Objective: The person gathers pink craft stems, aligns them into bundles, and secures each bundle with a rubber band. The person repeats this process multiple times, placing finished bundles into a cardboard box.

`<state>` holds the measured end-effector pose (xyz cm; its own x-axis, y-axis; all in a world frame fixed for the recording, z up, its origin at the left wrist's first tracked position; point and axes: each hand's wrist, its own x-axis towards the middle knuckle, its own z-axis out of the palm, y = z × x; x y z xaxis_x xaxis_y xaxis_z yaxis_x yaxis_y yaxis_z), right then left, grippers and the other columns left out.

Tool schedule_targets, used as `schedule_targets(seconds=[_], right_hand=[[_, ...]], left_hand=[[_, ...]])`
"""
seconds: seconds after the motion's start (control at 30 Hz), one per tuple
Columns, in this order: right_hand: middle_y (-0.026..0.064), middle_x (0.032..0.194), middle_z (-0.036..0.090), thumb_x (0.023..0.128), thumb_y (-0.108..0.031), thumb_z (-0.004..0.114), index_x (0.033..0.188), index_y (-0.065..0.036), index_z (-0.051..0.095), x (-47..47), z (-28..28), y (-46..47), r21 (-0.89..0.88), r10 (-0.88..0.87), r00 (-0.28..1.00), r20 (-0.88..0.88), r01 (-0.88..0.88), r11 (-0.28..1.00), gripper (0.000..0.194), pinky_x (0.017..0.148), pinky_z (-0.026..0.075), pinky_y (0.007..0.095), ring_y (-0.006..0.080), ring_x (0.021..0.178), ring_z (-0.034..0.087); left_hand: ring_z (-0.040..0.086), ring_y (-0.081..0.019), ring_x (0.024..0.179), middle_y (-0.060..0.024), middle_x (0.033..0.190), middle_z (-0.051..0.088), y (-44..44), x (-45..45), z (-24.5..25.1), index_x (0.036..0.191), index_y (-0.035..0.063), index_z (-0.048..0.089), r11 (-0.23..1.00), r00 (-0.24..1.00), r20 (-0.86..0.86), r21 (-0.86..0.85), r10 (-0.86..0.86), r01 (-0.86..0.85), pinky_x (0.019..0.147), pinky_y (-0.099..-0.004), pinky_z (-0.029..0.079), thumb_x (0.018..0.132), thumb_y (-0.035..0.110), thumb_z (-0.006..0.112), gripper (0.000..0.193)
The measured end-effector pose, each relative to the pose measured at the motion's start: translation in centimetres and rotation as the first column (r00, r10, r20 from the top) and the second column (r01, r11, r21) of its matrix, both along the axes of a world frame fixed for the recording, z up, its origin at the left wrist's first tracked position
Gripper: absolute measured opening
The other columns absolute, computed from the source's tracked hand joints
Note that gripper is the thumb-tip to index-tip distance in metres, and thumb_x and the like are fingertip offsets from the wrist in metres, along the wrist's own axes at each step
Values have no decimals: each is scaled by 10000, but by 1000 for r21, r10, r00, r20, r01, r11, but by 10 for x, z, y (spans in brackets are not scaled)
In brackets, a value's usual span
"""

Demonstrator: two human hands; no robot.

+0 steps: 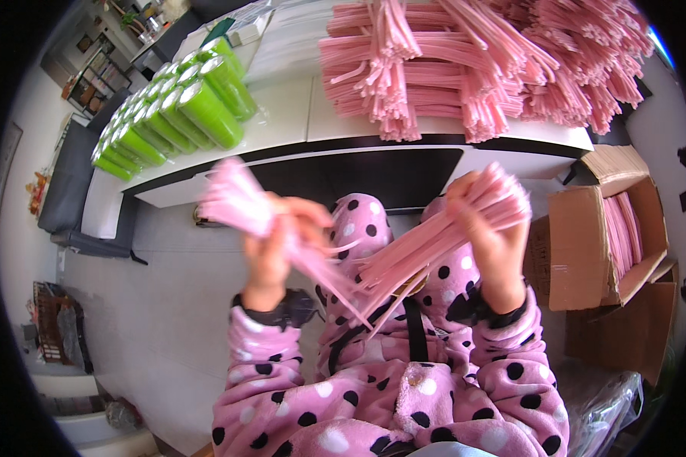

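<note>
My left hand [280,245] grips a bunch of pink fuzzy stems [237,200], blurred by motion; its fan of ends points up and left, the tails hang down to the right. My right hand [486,234] is closed around a second bunch of pink stems [417,245], slanting from upper right down to the middle. The lower ends of both bunches meet or overlap above my lap. Beyond them, many bundles of pink stems [434,74] lie stacked crosswise on a white table [280,114].
Green plastic-wrapped rolls [211,114] stand in rows on the table's left part. An open cardboard box [577,245] with pink stems inside is at the right, above another box [623,337]. A clear plastic bag [606,411] lies at lower right. A grey sofa [71,183] is at the left.
</note>
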<state>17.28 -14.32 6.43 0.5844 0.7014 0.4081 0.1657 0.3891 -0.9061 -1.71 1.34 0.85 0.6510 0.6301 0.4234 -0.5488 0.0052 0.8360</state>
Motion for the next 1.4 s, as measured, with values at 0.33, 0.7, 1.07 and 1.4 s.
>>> schedule_targets(seconds=[0.33,0.7,1.07,1.4], right_hand=[[14,674,591,757,-84,652,791,19,600,3,58,35,-132,151,946,288,-117,984,120,566,433,242,59,607,519],[65,1046,538,888,-281,525,1210,15,431,5,49,58,-16,363,923,125,-364,931,447,664,441,214,99,833,532],[221,731,592,727,-119,630,1056,-19,491,42,116,42,-492,397,491,775,75,867,371,635,462,443,398,717,583],[160,740,624,721,-97,620,980,-17,566,176,238,153,-165,106,182,978,346,924,276,607,488,351,264,668,634]], left_hand=[[504,-175,976,-162,1360,331,-12,5,68,990,5,615,858,867,-386,274,-316,435,817,-280,391,750,77,673,257],[547,-77,645,-39,940,591,-2,25,93,1190,-19,516,897,840,-456,171,-295,408,549,-203,419,854,127,560,369],[605,-207,779,-191,1371,280,22,63,124,1250,-64,421,882,874,226,311,-430,353,396,-180,395,886,245,515,486],[593,-284,1001,-243,1443,91,79,77,133,1221,46,504,913,899,177,153,-401,377,349,-159,361,878,203,492,377]])
